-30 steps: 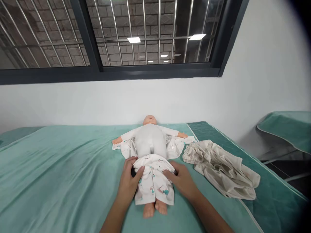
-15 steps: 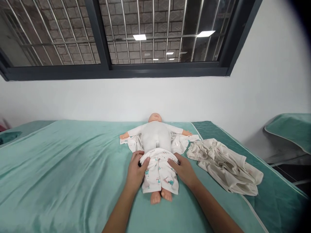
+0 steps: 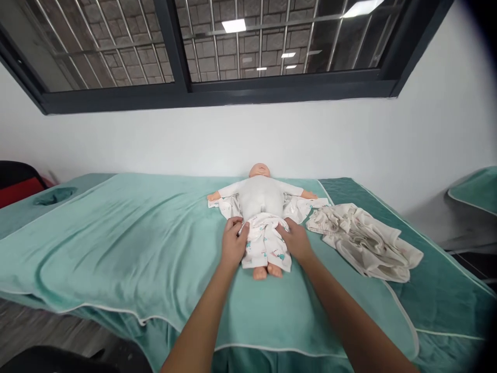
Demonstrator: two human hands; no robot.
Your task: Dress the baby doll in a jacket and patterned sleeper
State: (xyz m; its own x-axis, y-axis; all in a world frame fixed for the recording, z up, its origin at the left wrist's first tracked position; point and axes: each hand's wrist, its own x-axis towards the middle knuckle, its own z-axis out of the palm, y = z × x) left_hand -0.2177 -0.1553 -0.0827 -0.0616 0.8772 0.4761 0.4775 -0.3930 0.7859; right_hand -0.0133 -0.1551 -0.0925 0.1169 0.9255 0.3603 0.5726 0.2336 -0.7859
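Observation:
A baby doll (image 3: 261, 196) with a white cloth body lies on its back, arms spread, its feet toward me. White printed pants (image 3: 265, 243) cover its legs up to the lower belly. At the left edge of the waistband my left hand (image 3: 235, 241) is closed, thumb on top of the cloth. My right hand (image 3: 294, 239) pinches the waistband's right side in the same way. Beneath the doll's arms and sides a printed baby shirt (image 3: 298, 208) lies spread open. The doll's bare feet stick out below the pant legs.
The doll rests on a bed with a green cover (image 3: 166, 238). To its right lies a crumpled cream-coloured cloth (image 3: 367, 241). A white wall (image 3: 166, 140) and a barred window (image 3: 217, 90) stand behind. A dark chair (image 3: 19, 181) with red is at the left.
My view has tilted down and shifted left, so the bed's front edge shows. Both hands still grip the waistband; the doll stays in place on the bed.

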